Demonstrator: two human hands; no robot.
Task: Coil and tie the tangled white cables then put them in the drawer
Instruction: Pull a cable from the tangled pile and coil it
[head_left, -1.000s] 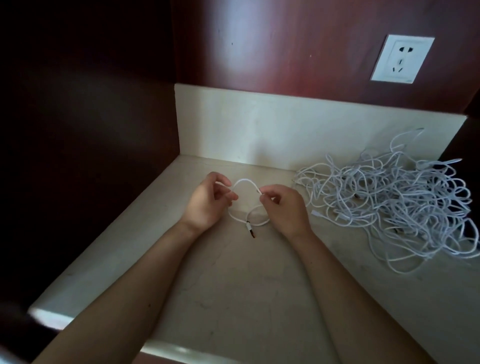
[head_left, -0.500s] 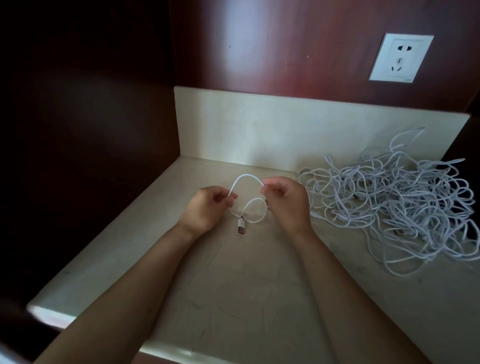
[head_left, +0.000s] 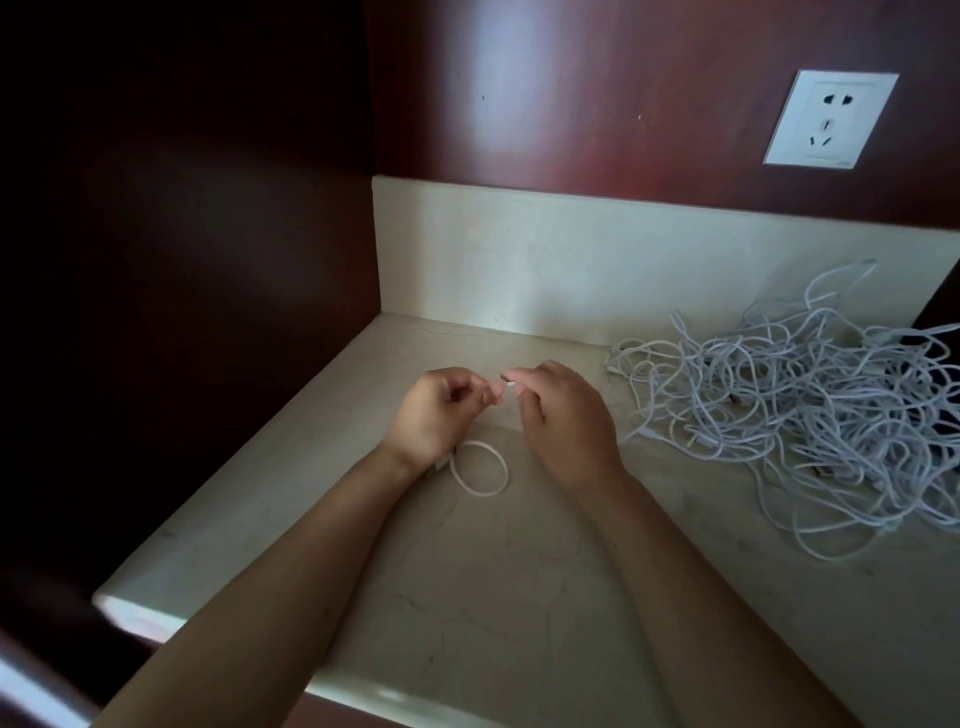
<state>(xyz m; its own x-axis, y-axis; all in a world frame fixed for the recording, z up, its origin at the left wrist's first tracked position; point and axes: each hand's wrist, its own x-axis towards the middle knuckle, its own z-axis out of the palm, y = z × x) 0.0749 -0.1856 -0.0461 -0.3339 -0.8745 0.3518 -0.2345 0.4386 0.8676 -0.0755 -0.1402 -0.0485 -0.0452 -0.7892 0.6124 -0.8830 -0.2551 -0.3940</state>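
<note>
Now a thin white cable (head_left: 480, 467) is being tied.
Pinched by left hand (head_left: 441, 410) and right hand (head_left: 566, 426) fingers (head_left: 527, 375); tightening seems needed next.

Short cable (head_left: 479, 469): only one loop shows on the counter (head_left: 467, 597). Its left side passes under the heel of the left hand (head_left: 439, 413), and the run up to the small white tip pinched by the right hand (head_left: 566, 423) is covered by both hands. Left fingers are curled; whether they grip the cable cannot be told. Right fingertips are largely masked by the back of that hand. Tangled cable pile (head_left: 789, 410), towards the counter's far right corner, is cut by the right picture edge; cable count indeterminable. The counter's near right corner lies outside the picture.
</note>
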